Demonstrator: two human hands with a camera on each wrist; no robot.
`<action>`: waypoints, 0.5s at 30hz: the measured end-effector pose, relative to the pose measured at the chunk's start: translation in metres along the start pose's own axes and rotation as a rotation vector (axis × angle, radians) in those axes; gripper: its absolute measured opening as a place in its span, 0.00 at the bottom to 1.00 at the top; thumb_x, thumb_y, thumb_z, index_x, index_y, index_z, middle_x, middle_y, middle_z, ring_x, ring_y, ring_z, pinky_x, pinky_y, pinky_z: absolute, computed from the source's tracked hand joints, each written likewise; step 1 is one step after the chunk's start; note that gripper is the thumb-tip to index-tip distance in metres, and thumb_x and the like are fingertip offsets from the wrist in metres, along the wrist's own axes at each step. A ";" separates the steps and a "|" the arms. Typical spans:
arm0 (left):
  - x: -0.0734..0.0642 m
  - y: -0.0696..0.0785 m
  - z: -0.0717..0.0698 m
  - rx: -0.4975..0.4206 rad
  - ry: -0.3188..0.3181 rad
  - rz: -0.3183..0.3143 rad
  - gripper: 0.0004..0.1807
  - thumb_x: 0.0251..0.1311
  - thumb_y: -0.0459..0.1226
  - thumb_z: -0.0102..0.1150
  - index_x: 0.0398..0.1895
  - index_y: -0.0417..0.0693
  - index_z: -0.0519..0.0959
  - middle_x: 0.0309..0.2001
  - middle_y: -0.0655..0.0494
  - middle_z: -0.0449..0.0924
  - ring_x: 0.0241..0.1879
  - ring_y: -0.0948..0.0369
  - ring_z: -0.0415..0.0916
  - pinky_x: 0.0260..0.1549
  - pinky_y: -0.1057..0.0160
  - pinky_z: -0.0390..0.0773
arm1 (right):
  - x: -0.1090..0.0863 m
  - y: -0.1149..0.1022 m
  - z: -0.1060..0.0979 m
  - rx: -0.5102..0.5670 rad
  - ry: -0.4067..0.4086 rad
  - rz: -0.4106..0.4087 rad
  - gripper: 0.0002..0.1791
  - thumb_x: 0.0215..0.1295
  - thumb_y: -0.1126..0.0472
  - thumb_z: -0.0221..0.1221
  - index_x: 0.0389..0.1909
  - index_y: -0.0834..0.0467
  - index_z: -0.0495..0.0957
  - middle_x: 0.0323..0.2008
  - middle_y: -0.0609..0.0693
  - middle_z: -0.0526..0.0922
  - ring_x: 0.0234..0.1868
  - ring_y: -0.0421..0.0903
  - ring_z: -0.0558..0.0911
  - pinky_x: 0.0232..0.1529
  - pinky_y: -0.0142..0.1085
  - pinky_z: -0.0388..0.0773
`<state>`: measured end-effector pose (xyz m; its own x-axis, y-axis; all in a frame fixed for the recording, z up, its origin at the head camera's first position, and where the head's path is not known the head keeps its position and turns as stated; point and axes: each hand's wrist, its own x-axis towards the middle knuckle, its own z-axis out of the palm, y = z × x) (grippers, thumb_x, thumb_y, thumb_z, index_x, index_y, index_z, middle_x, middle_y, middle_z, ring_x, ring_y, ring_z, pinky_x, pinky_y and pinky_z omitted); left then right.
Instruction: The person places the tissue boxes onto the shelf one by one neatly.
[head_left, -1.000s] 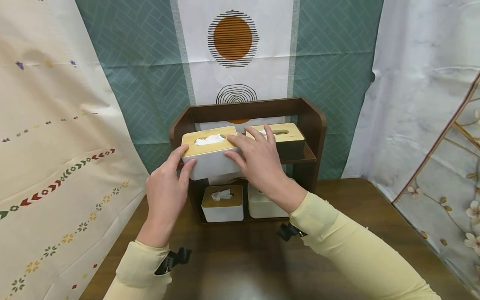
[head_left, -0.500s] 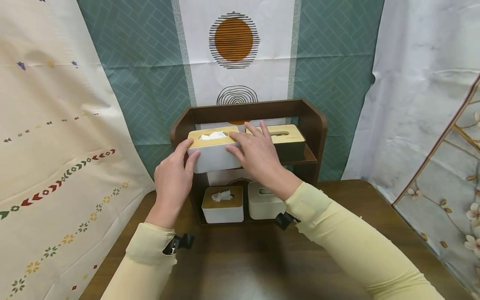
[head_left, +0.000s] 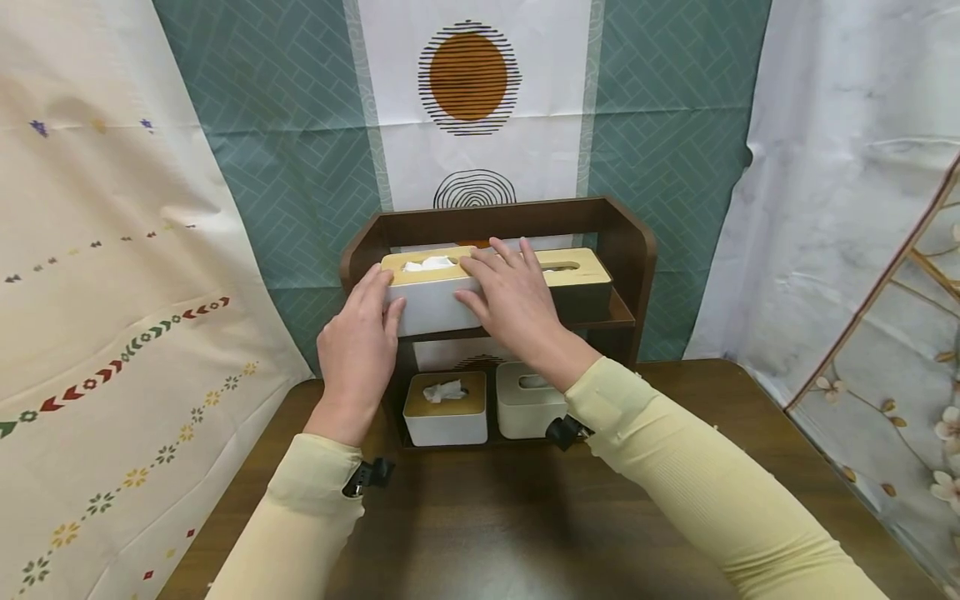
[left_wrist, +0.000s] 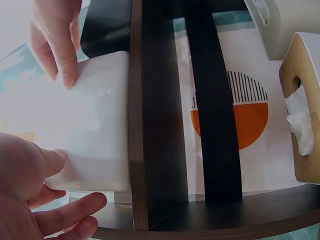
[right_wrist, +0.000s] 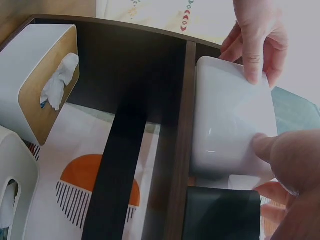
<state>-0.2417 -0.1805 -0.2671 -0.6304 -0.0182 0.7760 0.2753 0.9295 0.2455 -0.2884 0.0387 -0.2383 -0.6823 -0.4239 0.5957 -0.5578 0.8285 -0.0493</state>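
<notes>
A white tissue box (head_left: 435, 307) with a light wood lid and a tissue showing sits at the left of the dark wooden shelf's upper board. My left hand (head_left: 356, 354) holds its left end, thumb on the front face and fingers round the side. At the right end my right hand (head_left: 519, 304) grips it, thumb on the front and fingers over the lid's edge. From the right wrist view, the box's glossy front (right_wrist: 232, 120) stands right at the board's edge. Beside it is a black tissue box (head_left: 581, 300) with a wood lid, partly behind my right hand.
On the lower level of the shelf (head_left: 637, 250) stand another white tissue box (head_left: 448, 429) with a wood lid and a cream tissue box (head_left: 525, 418). The shelf rests on a brown wooden table (head_left: 480, 517). Patterned cloths hang behind and on both sides.
Both hands have pushed the white tissue box back and slightly right. It was tilted and lower in front of the shelf; now it sits level on the upper board.
</notes>
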 end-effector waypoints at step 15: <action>0.002 -0.001 0.001 0.020 -0.030 -0.009 0.27 0.79 0.41 0.67 0.77 0.45 0.78 0.79 0.49 0.74 0.53 0.38 0.88 0.38 0.37 0.86 | 0.000 -0.001 -0.001 -0.002 0.001 0.014 0.29 0.82 0.45 0.64 0.77 0.51 0.78 0.75 0.51 0.80 0.85 0.54 0.64 0.86 0.57 0.39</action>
<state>-0.2442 -0.1815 -0.2665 -0.6545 -0.0154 0.7559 0.2557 0.9364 0.2405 -0.2881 0.0382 -0.2376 -0.6897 -0.4117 0.5956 -0.5472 0.8351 -0.0563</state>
